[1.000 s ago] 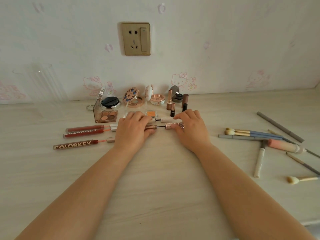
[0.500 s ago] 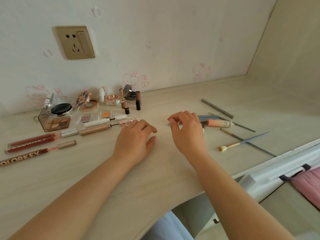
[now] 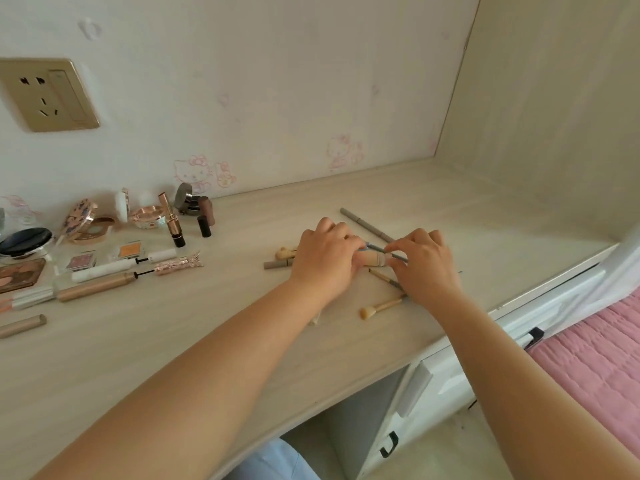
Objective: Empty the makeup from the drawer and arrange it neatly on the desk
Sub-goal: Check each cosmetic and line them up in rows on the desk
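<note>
Pale wood-grain counter (image 3: 180,344) runs along a cartoon-cat papered wall, with a gold wall socket (image 3: 46,95) at upper left. At the far left sits a black round compact (image 3: 24,241) above an eyeshadow palette (image 3: 19,274). Just right of these, an open floral compact (image 3: 83,221) leans back, with two small blush pans (image 3: 104,256) in front of it. A white mascara tube (image 3: 124,265) and a rose-gold mascara tube (image 3: 130,277) lie side by side, roughly parallel, wands drawn out. Behind them a rose-gold lipstick (image 3: 171,220) and a dark lipstick (image 3: 204,225) stand upright.

Right of centre, the left hand (image 3: 325,263) rests palm-down over a cluster of brushes, its fingers curled over a peach tube (image 3: 374,259); a cream brush head (image 3: 285,252) and a grey pencil end (image 3: 275,264) poke out at its left. The right hand (image 3: 420,268) meets it, thumb and forefinger pinching a thin blue-grey brush handle (image 3: 382,250). A grey pencil (image 3: 367,225) lies behind the hands, a slim gold-ferruled brush (image 3: 384,278) between them, and a small cream-tipped brush (image 3: 379,308) lies nearer the edge.

Below right is a white drawer front (image 3: 450,372), and a pink bedspread (image 3: 595,358) beyond it.
</note>
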